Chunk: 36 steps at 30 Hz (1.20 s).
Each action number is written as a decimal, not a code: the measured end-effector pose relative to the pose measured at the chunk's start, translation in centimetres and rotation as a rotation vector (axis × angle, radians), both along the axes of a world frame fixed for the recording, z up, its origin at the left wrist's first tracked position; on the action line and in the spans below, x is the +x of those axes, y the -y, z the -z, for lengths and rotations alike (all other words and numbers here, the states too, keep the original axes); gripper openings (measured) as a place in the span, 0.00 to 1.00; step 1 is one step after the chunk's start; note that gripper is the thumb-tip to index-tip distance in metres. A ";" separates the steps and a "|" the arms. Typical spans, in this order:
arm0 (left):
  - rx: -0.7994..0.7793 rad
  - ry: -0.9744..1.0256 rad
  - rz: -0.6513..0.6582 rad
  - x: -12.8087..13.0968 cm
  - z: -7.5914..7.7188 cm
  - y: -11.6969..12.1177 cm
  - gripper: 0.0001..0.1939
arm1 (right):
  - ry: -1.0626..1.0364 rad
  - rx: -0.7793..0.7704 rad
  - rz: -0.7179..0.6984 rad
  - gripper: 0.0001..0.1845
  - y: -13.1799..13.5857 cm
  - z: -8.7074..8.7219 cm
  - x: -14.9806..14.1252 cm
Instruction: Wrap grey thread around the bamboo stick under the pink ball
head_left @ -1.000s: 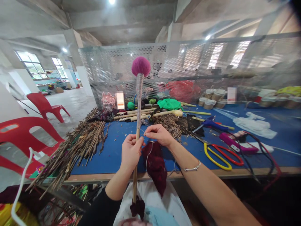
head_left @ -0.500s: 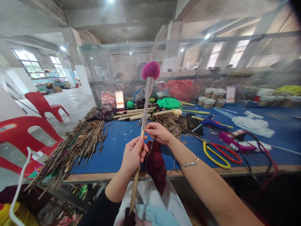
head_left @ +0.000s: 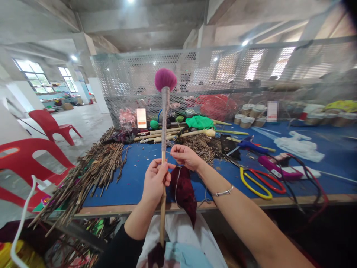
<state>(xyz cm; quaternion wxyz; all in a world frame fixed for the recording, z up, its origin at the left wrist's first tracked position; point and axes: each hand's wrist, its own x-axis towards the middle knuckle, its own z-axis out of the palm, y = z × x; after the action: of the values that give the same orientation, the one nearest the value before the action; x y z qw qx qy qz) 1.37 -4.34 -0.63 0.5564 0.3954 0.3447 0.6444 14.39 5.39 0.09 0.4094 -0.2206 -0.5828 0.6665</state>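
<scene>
My left hand is wrapped round a bamboo stick held nearly upright over the table's front edge. The stick carries a magenta fluffy ball at its top, and its upper part is wound with pale thread. My right hand pinches a thin thread just right of the stick, at the lower end of the winding. A dark red fluffy piece hangs below my right hand, over the table edge. A silver bangle sits on my right wrist.
On the blue table lie a heap of dry twigs, yellow-and-red scissors, a pink tool with cables, bamboo sticks and green cloth. A perforated metal screen stands behind. Red chairs are at left.
The stick tilted right half a second ago and has swung back upright. My right hand stays pinched on the thread beside it.
</scene>
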 end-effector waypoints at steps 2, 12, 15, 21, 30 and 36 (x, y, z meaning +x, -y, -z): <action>-0.077 0.047 0.075 -0.2 -0.2 0.2 0.20 | 0.009 0.017 0.044 0.17 -0.1 0.1 0.0; -0.057 0.012 0.003 -0.1 0.4 0.0 0.17 | -0.010 0.105 0.095 0.14 -0.3 -0.3 0.7; -0.032 -0.005 0.044 -0.1 0.5 0.0 0.16 | -0.056 0.121 0.104 0.14 -0.2 -0.5 0.7; 0.004 -0.053 0.060 -0.1 0.4 0.4 0.18 | -0.069 0.160 0.144 0.14 0.1 -0.6 0.2; -0.041 -0.008 0.002 0.2 0.3 0.4 0.17 | 0.043 0.201 0.185 0.15 0.4 -0.7 0.3; 0.000 -0.083 0.037 0.1 0.2 0.5 0.17 | 0.052 0.172 0.139 0.16 0.4 -0.6 -0.1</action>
<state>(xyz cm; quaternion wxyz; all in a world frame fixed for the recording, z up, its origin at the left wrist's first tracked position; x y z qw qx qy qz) 1.48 -4.81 -0.87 0.5534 0.4282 0.3599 0.6171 14.31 4.95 0.73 0.4568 -0.2415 -0.6315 0.5781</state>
